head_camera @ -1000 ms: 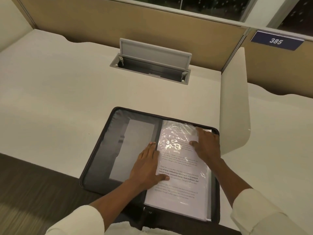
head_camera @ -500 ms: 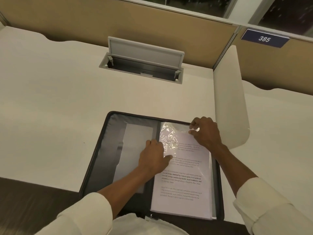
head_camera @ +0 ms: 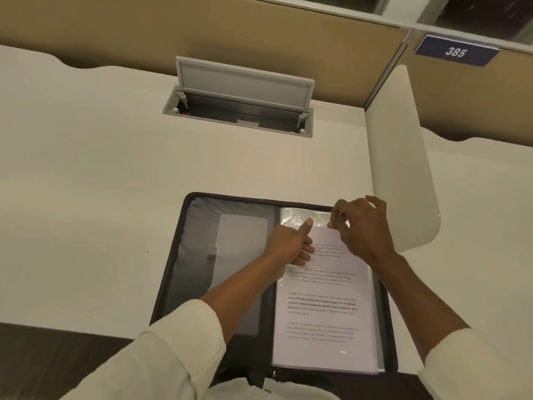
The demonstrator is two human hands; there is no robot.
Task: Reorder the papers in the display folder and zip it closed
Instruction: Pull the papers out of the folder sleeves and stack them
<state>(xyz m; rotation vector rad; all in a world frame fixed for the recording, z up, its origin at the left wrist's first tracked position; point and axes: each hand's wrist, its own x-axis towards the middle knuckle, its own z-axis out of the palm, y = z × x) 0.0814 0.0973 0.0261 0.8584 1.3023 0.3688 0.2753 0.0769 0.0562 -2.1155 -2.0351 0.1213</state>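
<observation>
My right hand [head_camera: 363, 229] was flat; now it pinches the top of the paper [head_camera: 323, 307], at 12 o'clock. My left hand [head_camera: 291, 246] has curled, thumb on the sleeve [head_camera: 300, 216]; I cannot tell if it holds anything. The folder [head_camera: 199, 255] lies open at 6 o'clock. I think the paper can slide out now.
</observation>
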